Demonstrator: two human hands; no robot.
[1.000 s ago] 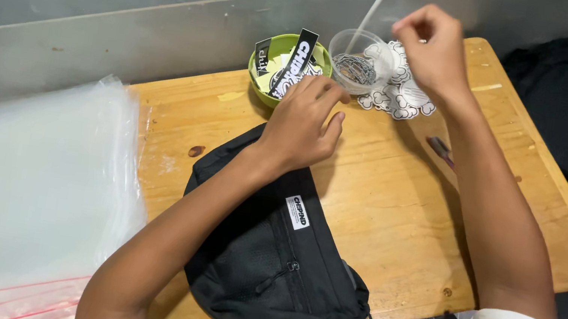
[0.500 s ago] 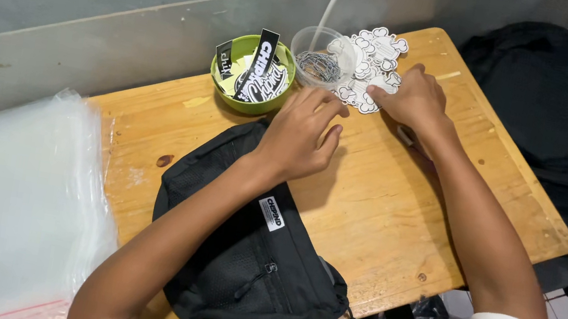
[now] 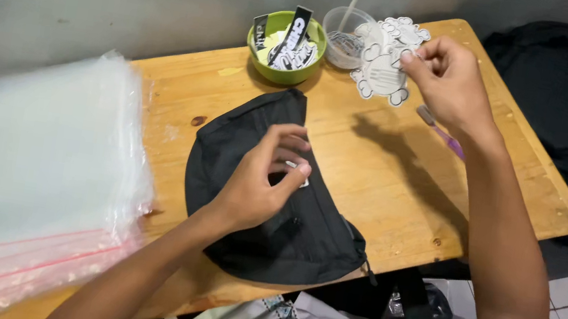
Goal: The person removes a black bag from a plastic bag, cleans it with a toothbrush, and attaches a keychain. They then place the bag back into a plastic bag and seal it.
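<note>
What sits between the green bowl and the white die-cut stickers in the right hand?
A clear plastic cup stands between green bowl and stickers in the head view.

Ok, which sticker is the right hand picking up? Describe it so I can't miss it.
Go to the far edge of the wooden table, right of the green bowl and clear cup. The sticker is white and cloud-edged, pinched by the right hand; the bowl's stickers are black.

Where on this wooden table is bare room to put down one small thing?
Bare wood lies between the black bag and the table's right edge, below the purple tool. The back edge is crowded: green bowl, clear cup, stickers.
</note>
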